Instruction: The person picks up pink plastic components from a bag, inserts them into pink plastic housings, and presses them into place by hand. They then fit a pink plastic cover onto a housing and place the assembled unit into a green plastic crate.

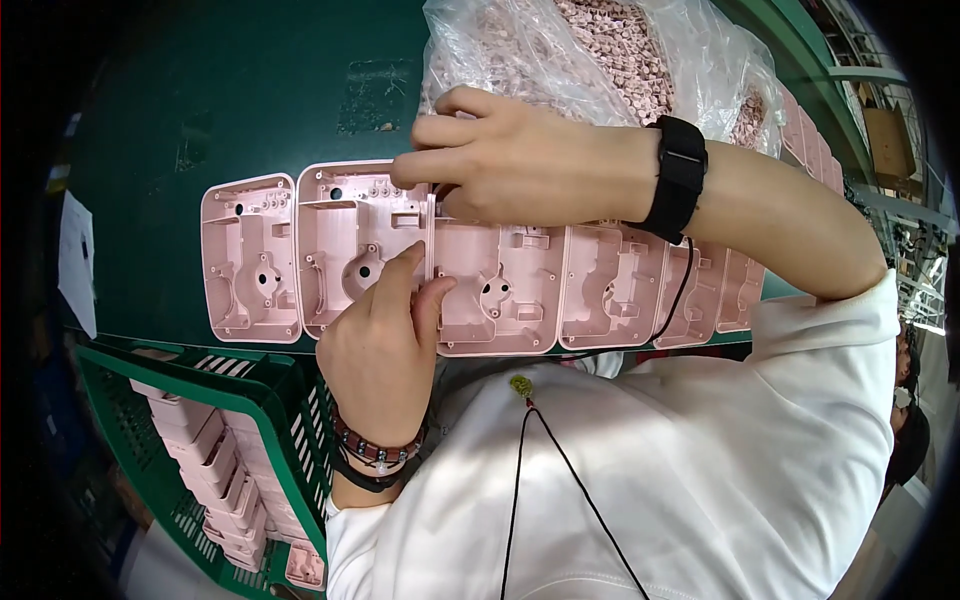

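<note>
A row of pink plastic housing shells lies open side up along the near edge of a dark green table. My left hand rests its thumb and forefinger on the second shell, at the seam with the third shell. My right hand reaches across from the right, wearing a black wrist strap. Its fingertips pinch something small over the top edge of those two shells; the piece itself is hidden by the fingers.
A clear plastic bag of small pink parts sits at the back of the table. A green crate at lower left holds stacked pink housings. A thin black cord runs down my white shirt. Metal racks stand far right.
</note>
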